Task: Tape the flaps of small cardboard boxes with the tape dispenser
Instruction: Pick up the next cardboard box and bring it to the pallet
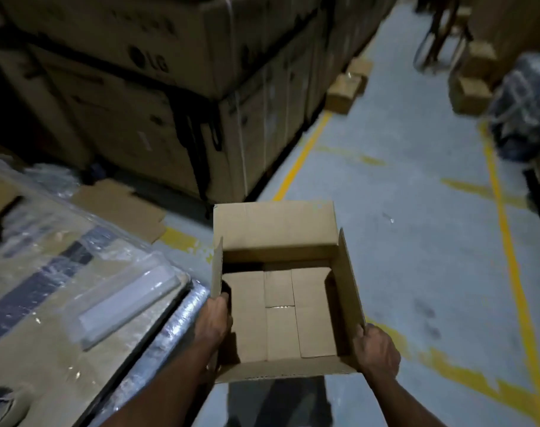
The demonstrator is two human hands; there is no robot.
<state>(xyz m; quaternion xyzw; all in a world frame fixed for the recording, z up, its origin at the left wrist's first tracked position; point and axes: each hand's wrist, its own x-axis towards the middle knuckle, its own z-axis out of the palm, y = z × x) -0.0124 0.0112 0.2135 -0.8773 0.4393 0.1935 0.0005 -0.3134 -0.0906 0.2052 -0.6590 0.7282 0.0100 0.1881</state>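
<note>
Both hands grip the open brown cardboard box (281,312) in mid-air over the grey floor (416,211): left hand (215,318) on its left wall, right hand (376,349) at the right flap (top flaps up). Beyond stand tall printed brown cartons (145,97).

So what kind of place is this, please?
Probably a warehouse: stacked large cartons, yellow lines on a concrete floor, and both hands, left and right, holding an open box.
</note>
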